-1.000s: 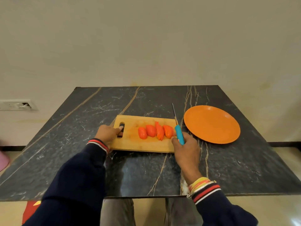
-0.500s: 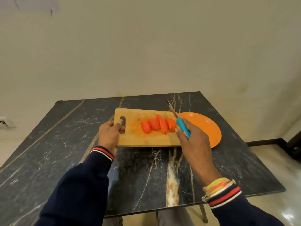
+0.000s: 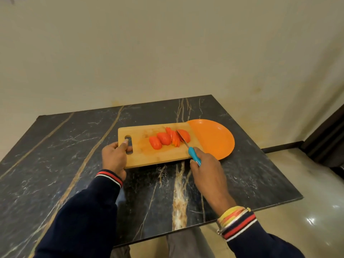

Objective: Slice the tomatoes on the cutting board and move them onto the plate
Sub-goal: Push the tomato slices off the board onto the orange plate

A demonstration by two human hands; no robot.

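Observer: How is the table (image 3: 55,164) laid out?

Checker: On its dark marble top a wooden cutting board (image 3: 141,146) is seen, with its right end overlapping the left part of the orange plate (image 3: 214,140). Whether that end rests on the plate or is held just above it cannot be told.

Observer: And the hands?

Checker: The board's handle end is gripped by the left hand (image 3: 113,159), with a finger hooked through the slot. The right hand (image 3: 206,170) is curled round the blue handle of a knife (image 3: 193,156).

Observer: Where are the tomatoes (image 3: 163,138) found?

Checker: On the board's right half, close to the plate. Two thicker pieces are seen at the left, a fan of thin slices in the middle and one piece at the right. The blade is laid between the fan and that last piece.

Observer: What is judged done?

Checker: Slicing is judged largely finished, though the thicker pieces might be cut further. The transfer is not yet done, as no tomato is seen on the plate. With the board set over the plate and the blade placed against the pieces, a sweep onto the plate is judged to be the step in hand.
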